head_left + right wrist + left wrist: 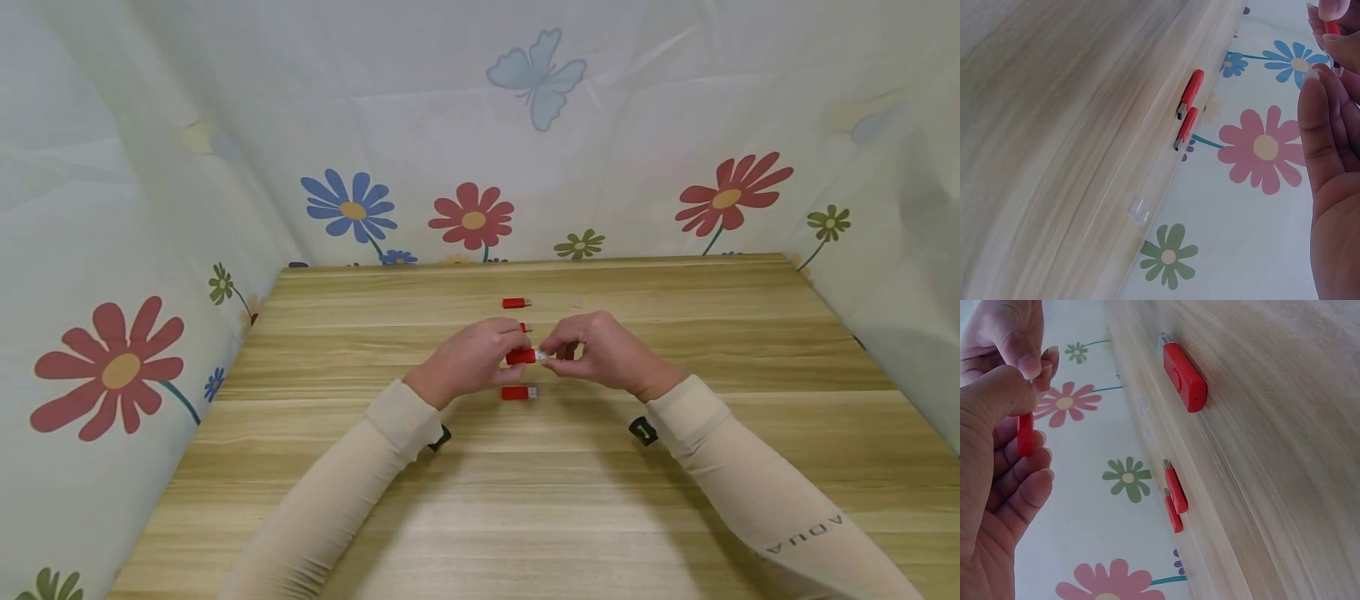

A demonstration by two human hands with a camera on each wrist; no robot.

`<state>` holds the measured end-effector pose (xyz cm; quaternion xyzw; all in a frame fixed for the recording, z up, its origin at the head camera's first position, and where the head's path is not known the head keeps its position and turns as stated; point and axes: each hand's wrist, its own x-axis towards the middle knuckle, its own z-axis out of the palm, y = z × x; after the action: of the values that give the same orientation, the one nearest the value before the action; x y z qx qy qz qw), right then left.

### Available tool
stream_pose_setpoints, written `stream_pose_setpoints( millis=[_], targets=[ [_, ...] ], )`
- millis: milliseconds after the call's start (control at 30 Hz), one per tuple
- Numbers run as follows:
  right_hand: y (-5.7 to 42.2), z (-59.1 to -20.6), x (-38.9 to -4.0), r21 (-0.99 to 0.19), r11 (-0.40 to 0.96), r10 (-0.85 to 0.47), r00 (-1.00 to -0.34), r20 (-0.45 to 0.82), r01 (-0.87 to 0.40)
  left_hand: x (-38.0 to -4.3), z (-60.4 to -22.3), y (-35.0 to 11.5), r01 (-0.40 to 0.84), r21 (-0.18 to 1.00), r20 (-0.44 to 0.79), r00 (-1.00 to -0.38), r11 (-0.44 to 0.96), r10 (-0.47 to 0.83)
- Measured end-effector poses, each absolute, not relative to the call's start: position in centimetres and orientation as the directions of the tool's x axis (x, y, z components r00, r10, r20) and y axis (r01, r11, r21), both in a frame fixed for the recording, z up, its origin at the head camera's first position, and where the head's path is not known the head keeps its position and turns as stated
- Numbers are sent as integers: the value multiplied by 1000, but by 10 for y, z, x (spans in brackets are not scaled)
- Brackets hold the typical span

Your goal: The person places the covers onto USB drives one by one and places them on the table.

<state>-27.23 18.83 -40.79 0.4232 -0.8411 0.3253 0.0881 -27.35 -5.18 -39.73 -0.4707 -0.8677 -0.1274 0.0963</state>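
Observation:
My left hand (pixel 480 357) holds a red USB flash drive (pixel 521 357) between thumb and fingers, its connector end pointing right. At that end, the thumb and forefinger of my right hand (pixel 603 354) pinch a small clear cap (pixel 1338 70), partly hidden by the fingertips. Nearer the body, another red USB flash drive (pixel 515 392) lies on the table with its metal connector to the right. Beyond the hands lie two more: a far drive (pixel 514 303) and one partly covered by the left hand, its connector (pixel 527 327) showing.
On the wood-grain table (pixel 480 500), clear plastic pieces (pixel 1139 210) lie beyond the right hand, to the right of the far drives. A white curtain (pixel 420 100) with flowers and a butterfly hangs behind the table and along its sides.

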Motion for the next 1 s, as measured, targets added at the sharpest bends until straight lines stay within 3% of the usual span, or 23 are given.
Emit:
stream_pose_setpoints(
  millis=[433, 1000],
  targets=[
    [186, -405, -270, -485, 419, -658, -625, 420, -767, -271, -395, -52, 856, 100, 314, -511, 507, 800],
    [182, -407, -270, -422, 388, -673, -565, 478, -819, -272, -396, -55, 884, -9, 371, -431, 467, 823]
  ],
)
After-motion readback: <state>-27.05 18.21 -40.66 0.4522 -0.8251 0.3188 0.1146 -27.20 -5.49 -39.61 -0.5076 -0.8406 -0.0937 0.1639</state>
